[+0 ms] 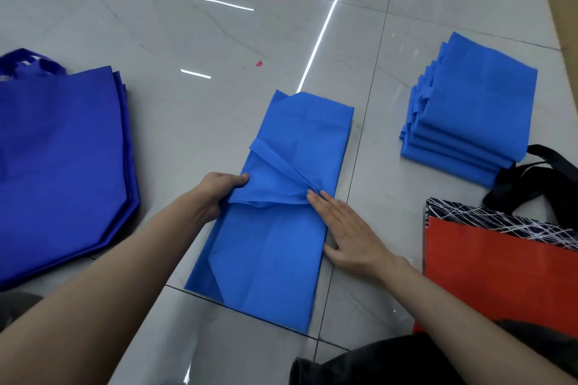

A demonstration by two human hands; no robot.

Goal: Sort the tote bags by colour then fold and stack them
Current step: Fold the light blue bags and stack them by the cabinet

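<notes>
Blue tote bag [275, 244] | left hand [215, 194] grips edge | right hand [347, 228] flat on it

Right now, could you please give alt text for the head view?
A left hand grips and a right hand presses a half-folded light-blue fabric tote bag on a grey tiled floor. Folded light-blue bags are stacked right; dark-blue bags lie left.

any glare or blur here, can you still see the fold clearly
Head view: white light streaks glare off the glossy floor tiles, none over the light blue bag; focus is sharp on the left hand gripping its fold and the right hand pressing flat; the wide lens swells the forearms.
</notes>
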